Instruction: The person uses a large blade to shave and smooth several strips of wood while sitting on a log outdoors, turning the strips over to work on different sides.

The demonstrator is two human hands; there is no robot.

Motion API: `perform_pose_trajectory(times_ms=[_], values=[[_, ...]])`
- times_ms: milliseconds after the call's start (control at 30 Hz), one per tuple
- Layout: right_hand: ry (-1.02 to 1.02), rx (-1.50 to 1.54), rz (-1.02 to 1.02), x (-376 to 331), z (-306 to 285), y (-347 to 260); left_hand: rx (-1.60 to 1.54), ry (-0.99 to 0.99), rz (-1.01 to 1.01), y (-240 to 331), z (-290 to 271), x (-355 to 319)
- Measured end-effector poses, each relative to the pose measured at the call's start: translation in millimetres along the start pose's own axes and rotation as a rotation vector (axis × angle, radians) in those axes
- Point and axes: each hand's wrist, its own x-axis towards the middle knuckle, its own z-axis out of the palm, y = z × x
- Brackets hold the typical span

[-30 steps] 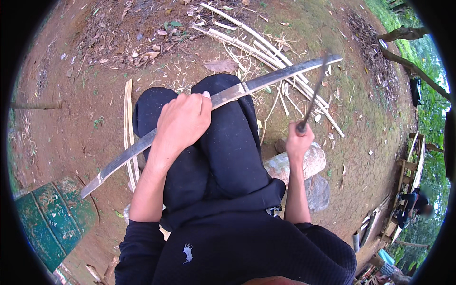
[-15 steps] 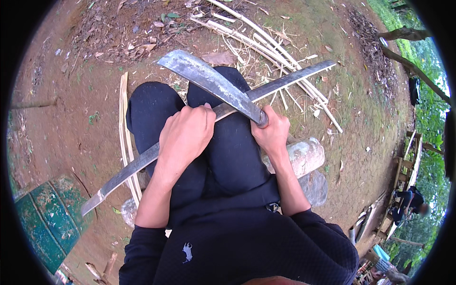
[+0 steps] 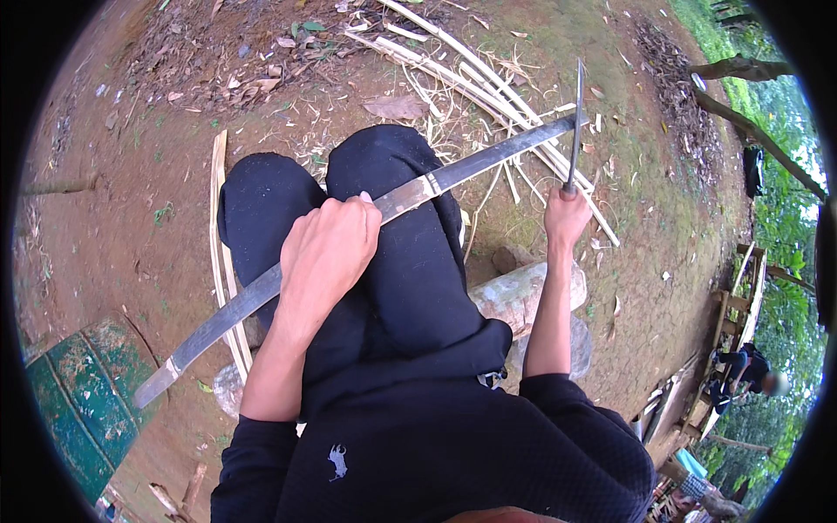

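Observation:
My left hand [image 3: 327,244] is closed around a long, dark bamboo strip [image 3: 501,155] that lies slantwise across my thighs. One end of the strip reaches down to the left, the other up to the right, with pale node marks along it. In my right hand [image 3: 567,216], held out past my right knee, is a machete [image 3: 574,157] gripped by its handle. Its blade points away from me and shows nearly edge-on. In the picture the blade crosses the strip's far end; whether they touch I cannot tell.
Several pale split strips [image 3: 514,100] and shavings lie on the dirt ahead. More long strips [image 3: 222,200] rest beside my left leg. A cut log [image 3: 527,292] sits at my right, a green metal sheet [image 3: 91,392] at lower left. Another person [image 3: 741,375] is far right.
My right hand has moved right and outward with the machete, and the blade has turned from flat to edge-on, off the strip's middle. My left hand keeps its hold.

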Motion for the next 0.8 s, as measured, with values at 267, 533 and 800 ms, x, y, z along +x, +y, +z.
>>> perform_pose_trajectory(times_ms=[267,533,800], values=[[-0.255,0.399,-0.396,-78,-12,-99,-0.042,-0.025,0.035,8,1,4],[-0.288,0.301,-0.464,-84,-22,-122,-0.089,-0.173,-0.049,9,-8,4],[-0.209,0.303,-0.548,-91,-15,-128,-0.094,-0.071,0.025,6,-2,5]])
